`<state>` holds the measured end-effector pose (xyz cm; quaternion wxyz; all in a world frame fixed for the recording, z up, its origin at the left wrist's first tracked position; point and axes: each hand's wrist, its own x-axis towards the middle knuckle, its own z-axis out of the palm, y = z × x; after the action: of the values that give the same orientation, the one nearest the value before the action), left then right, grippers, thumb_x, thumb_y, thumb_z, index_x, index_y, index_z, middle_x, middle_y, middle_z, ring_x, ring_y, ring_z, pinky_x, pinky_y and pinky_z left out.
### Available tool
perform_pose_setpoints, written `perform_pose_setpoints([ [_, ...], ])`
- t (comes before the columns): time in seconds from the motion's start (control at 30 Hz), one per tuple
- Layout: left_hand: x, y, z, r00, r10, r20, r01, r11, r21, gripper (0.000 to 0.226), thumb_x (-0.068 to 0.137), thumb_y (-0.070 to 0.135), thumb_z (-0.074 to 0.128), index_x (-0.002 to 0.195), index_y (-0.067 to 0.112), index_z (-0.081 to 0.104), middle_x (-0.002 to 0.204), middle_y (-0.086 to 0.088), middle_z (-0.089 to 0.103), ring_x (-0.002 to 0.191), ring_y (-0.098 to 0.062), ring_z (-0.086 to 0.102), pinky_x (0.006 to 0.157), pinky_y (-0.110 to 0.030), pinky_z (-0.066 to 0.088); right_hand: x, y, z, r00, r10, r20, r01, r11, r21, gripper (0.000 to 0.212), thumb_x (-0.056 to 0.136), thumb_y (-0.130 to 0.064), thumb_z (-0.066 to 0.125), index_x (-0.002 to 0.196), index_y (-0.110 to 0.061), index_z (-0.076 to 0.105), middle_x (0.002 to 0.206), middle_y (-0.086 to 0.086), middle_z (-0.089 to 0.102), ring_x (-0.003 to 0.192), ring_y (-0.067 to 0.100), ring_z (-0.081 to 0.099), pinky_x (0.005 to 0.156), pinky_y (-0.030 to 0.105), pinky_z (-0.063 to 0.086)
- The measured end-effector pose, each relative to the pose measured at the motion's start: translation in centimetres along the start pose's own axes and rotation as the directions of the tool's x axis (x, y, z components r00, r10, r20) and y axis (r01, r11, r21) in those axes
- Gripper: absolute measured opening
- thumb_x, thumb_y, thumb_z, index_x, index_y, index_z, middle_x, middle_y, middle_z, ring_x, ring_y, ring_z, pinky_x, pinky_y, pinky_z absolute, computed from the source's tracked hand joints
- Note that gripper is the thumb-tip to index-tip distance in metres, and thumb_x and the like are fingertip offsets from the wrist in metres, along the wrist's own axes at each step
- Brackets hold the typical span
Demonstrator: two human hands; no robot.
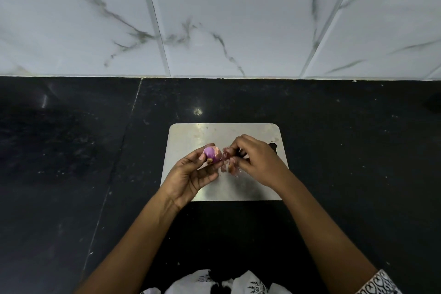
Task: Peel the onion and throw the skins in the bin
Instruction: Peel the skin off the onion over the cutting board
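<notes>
Above board (214,135) ctr, hands (188,174) (256,162) hold onion (212,155) & skins (226,159) (both inside its edges).

The upper third of the frame is filled by a wall (238,19) of glossy white tiles veined in grey, divided by pale grout lines. Below it, a black speckled stone countertop (334,138) is spread across the rest. 1 thin seam (125,131) is seen left of centre, and a small glint of light (197,111) is reflected near the middle.
</notes>
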<state>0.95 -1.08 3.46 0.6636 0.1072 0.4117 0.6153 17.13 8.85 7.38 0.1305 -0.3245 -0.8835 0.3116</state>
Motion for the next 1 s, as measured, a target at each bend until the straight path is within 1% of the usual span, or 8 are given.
perform_pose_setpoints([
  [0.1,0.2,-0.2,0.2,0.999,0.033,-0.003,-0.033,0.999,0.005,0.034,0.077,0.006,0.056,0.11,0.01,0.065,0.105,-0.013,0.071,0.091,-0.028,0.071,0.079,-0.037,0.057,0.1,0.1,0.9,0.997,0.08,0.015,-0.08,0.996,-0.044,0.024,0.085,-0.008,0.062,0.106,-0.018,0.056,0.105,-0.002,0.063,0.094,0.01,0.059,0.079,0.017,0.045],
  [0.17,0.3,-0.2,0.4,0.998,0.054,-0.012,-0.054,0.999,0.003,0.034,0.075,0.002,0.057,0.107,0.009,0.067,0.106,-0.013,0.07,0.089,-0.027,0.071,0.075,-0.035,0.06,0.2,-0.2,1.2,0.991,0.118,-0.071,-0.117,0.993,0.012,0.024,0.086,-0.01,0.06,0.108,-0.018,0.061,0.108,-0.001,0.065,0.092,0.006,0.06,0.082,0.016,0.047],
  [0.27,0.4,-0.4,0.5,0.994,0.104,-0.015,-0.104,0.995,0.013,0.03,0.075,0.0,0.058,0.099,0.011,0.073,0.106,-0.013,0.069,0.088,-0.024,0.071,0.074,-0.032,0.06,0.2,-1.6,1.2,0.959,0.192,-0.209,-0.139,0.959,0.247,0.017,0.085,-0.024,0.065,0.101,-0.017,0.067,0.095,-0.006,0.068,0.075,-0.005,0.059,0.067,0.002,0.044],
  [0.33,0.5,-0.4,0.5,0.991,0.132,-0.017,-0.132,0.991,0.018,0.03,0.075,0.002,0.061,0.1,0.011,0.072,0.107,-0.013,0.068,0.087,-0.022,0.07,0.074,-0.032,0.059,0.1,-2.4,1.2,0.947,0.216,-0.236,-0.15,0.952,0.268,0.02,0.081,-0.028,0.069,0.097,-0.016,0.069,0.086,-0.009,0.065,0.069,-0.005,0.058,0.06,0.0,0.043],
  [0.47,0.7,-0.4,0.5,0.985,0.171,0.005,-0.171,0.984,0.052,0.055,0.051,0.024,0.091,0.101,0.012,0.072,0.103,-0.011,0.071,0.088,-0.022,0.071,0.076,-0.034,0.059,0.1,-3.1,0.8,0.938,0.236,-0.252,-0.164,0.947,0.276,0.011,0.08,-0.023,0.071,0.088,-0.016,0.069,0.078,-0.005,0.067,0.061,-0.002,0.062,0.052,0.004,0.045],
  [0.77,0.3,-0.3,0.6,0.972,0.232,0.023,-0.233,0.972,0.027,0.058,0.042,0.037,0.095,0.094,0.019,0.076,0.097,-0.007,0.074,0.088,-0.019,0.072,0.074,-0.028,0.059,0.8,-4.0,0.1,0.949,0.297,-0.111,-0.223,0.874,0.432,0.007,0.079,-0.026,0.071,0.08,-0.02,0.067,0.073,-0.002,0.069,0.063,0.011,0.068,0.059,0.024,0.058],
  [0.9,-0.1,-0.2,0.6,0.976,0.216,0.027,-0.215,0.975,-0.051,0.066,0.041,0.035,0.095,0.1,0.015,0.073,0.098,-0.009,0.073,0.093,-0.022,0.071,0.067,-0.025,0.06,1.2,-3.1,0.2,0.929,0.348,-0.129,-0.271,0.874,0.403,0.003,0.083,-0.017,0.067,0.081,-0.015,0.066,0.069,-0.007,0.066,0.059,0.003,0.065,0.057,0.016,0.053],
  [1.0,-0.2,-0.3,0.7,0.977,0.209,0.041,-0.206,0.976,-0.069,0.061,0.043,0.037,0.094,0.097,0.018,0.076,0.098,-0.01,0.074,0.095,-0.024,0.071,0.069,-0.026,0.06,1.4,-1.9,0.6,0.919,0.36,-0.162,-0.334,0.927,0.17,0.005,0.083,-0.019,0.067,0.086,-0.016,0.067,0.071,-0.013,0.06,0.061,0.001,0.057,0.057,0.01,0.043],
])
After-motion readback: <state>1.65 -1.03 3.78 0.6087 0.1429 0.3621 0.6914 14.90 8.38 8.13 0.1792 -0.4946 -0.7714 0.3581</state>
